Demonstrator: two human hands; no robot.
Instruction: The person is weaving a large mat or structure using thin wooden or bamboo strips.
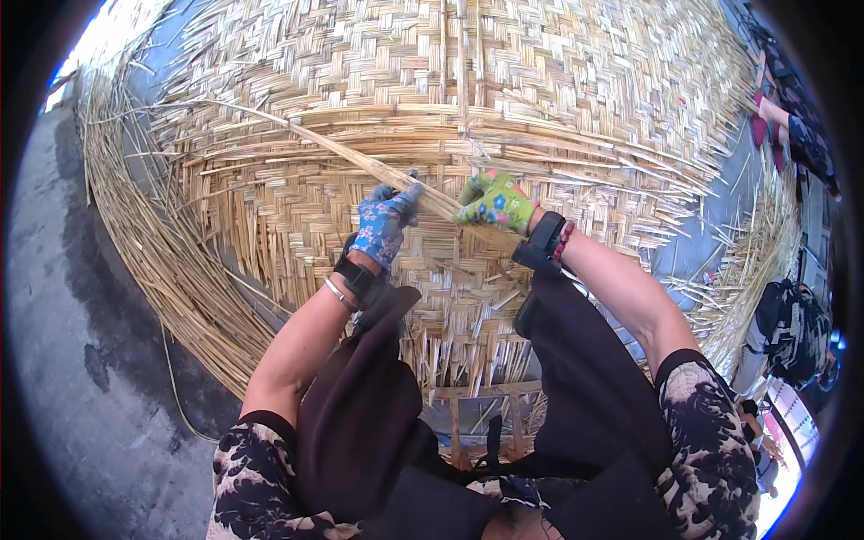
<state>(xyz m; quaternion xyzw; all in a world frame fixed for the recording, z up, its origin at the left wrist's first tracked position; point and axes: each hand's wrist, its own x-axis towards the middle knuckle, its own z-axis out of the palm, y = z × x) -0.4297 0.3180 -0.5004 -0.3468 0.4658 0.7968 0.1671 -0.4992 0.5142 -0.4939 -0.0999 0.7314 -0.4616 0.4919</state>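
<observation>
A long split reed strip runs slantwise from the upper left down to the right, raised over a woven reed mat. My left hand, in a blue flowered glove with grey fingertips, is closed on the strip near its middle. Just to the right, my right hand wears a green flowered glove and pinches the same strip. Past that hand, the strip's wider end shows beneath the right wrist. Loose reed strips lie across the mat beyond my hands.
A thick bundle of reeds curves along the left side, next to grey concrete floor. More loose reeds lie at the right. Another person's leg shows at the upper right, above a dark patterned bag. A wooden frame sits between my legs.
</observation>
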